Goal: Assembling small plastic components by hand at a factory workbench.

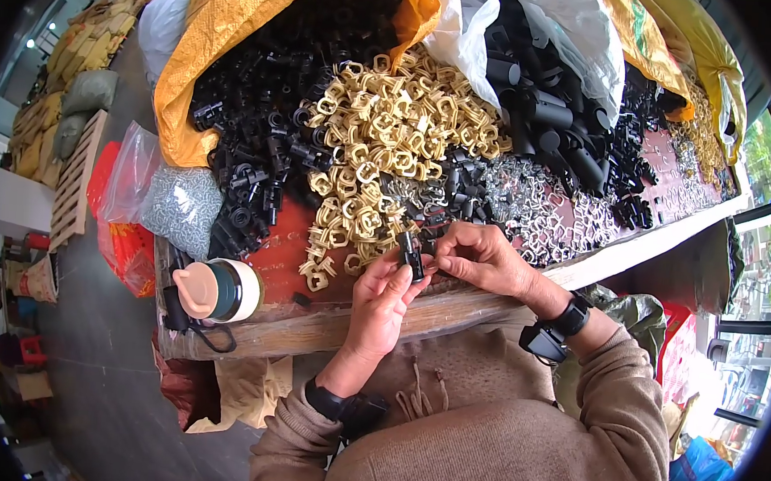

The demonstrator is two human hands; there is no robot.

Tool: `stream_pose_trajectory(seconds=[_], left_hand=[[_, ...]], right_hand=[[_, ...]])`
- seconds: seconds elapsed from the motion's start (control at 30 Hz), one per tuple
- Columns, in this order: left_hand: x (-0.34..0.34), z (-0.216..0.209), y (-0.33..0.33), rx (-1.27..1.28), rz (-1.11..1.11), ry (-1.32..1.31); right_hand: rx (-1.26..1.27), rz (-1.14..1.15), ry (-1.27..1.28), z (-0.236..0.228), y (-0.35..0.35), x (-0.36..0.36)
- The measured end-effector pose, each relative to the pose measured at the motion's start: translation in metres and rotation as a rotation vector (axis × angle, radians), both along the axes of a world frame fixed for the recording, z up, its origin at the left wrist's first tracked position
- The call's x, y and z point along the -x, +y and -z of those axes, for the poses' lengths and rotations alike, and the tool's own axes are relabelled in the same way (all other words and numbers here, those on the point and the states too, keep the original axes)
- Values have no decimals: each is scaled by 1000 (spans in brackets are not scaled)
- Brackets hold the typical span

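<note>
Over the table's front edge, my left hand [375, 309] grips a small black plastic fitting [411, 258], held nearly upright between thumb and fingers. Just to its right, my right hand [489, 264] has thumb and index finger pinched together close to the fitting. Whatever sits in that pinch is too small or hidden to make out. Straight beyond both hands lies a heap of cream-coloured plastic rings [383, 151]. Small silvery metal clips [539, 211] are spread to the right of it.
Black moulded parts [252, 164] spill from an orange woven sack [231, 24] at the left. Black cylinders [551, 109] lie at the back right. A lidded cup [237, 291] and a bag of small screws [182, 208] stand near the table's left corner. The wooden edge [326, 330] runs before me.
</note>
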State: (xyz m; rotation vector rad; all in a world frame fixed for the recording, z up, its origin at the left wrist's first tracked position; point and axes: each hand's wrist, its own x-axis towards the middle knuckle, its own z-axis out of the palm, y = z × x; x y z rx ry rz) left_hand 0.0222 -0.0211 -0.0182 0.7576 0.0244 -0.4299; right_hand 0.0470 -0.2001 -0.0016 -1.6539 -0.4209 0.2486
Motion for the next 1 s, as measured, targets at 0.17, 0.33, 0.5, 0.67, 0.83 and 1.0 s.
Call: stream_pose_trajectory(seconds=[0.17, 0.33, 0.5, 0.67, 0.83, 1.0], left_hand=[[1, 1, -2, -9, -25, -6], [1, 1, -2, -34, -25, -6], [1, -2, -4, -66, -39, -8], [3, 3, -6, -196, -46, -119], [6, 8, -8, -308, -53, -171], [0, -3, -5, -193, -3, -34]], right_hand=[[119, -15, -67, -1, 0, 2], [145, 18, -61, 3, 1, 3], [190, 17, -46, 3, 2, 2], [152, 4, 27, 3, 4, 2], [15, 12, 226, -1, 8, 2], [-53, 60, 251, 6, 4, 1]])
